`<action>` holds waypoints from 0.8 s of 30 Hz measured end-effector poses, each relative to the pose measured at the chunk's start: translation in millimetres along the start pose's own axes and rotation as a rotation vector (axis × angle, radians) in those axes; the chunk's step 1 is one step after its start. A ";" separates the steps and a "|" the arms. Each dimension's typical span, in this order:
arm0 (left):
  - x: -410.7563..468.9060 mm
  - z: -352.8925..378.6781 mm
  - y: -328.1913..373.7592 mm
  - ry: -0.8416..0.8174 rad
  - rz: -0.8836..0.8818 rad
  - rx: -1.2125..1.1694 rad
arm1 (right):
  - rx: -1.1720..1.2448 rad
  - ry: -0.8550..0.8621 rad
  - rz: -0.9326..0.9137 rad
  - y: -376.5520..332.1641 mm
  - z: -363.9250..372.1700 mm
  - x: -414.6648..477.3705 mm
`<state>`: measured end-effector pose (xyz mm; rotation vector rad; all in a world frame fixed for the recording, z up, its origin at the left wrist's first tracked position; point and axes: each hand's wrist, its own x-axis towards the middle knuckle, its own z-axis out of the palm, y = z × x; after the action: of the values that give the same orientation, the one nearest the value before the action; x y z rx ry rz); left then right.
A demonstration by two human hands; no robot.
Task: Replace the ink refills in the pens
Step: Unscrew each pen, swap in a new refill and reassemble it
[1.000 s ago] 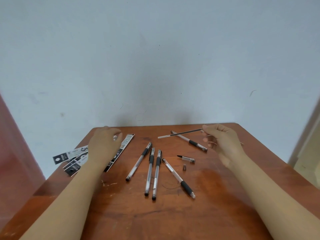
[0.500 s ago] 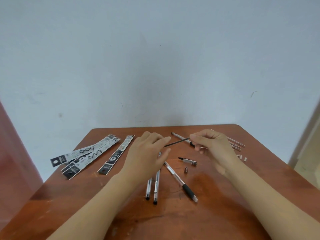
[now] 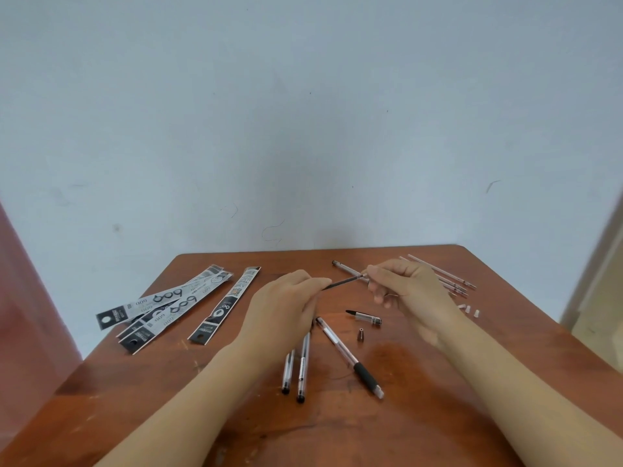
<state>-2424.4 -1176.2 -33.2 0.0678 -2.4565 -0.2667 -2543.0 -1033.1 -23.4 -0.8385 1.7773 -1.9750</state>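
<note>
A thin dark ink refill (image 3: 344, 282) hangs between my two hands above the wooden table (image 3: 421, 416). My right hand (image 3: 409, 294) pinches its right end. My left hand (image 3: 286, 311) has its fingertips at the refill's left end, with its fingers curled over it. Under my left hand lie clear pens (image 3: 301, 369) with black ends, partly hidden. Another pen with a black grip (image 3: 349, 357) lies to their right. An open pen barrel (image 3: 347, 268) lies behind the refill. A pen cap (image 3: 364, 316) and a small metal tip (image 3: 360, 334) rest between my hands.
Several black-and-white refill packets (image 3: 168, 305) are fanned at the left of the table, one more packet (image 3: 226, 305) beside them. Used refills (image 3: 448, 278) lie at the back right corner, with small white bits (image 3: 470, 310) near them. A pale wall stands behind.
My left hand came from the packets at the left to the refill's free end. My right hand brought the refill toward the middle and lower.
</note>
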 end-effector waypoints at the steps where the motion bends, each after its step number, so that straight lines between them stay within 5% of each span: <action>1: 0.1 0.4 -0.1 0.005 -0.011 -0.005 | -0.024 -0.001 -0.004 -0.2 0.0 -0.2; 24: 5.4 -7.7 4.8 -0.092 -0.050 -0.050 | -0.093 0.007 -0.069 0.4 -1.3 2.9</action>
<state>-2423.8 -1173.5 -23.0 0.0972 -2.5407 -0.3601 -2546.1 -1034.0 -23.3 -0.9353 1.8803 -1.9527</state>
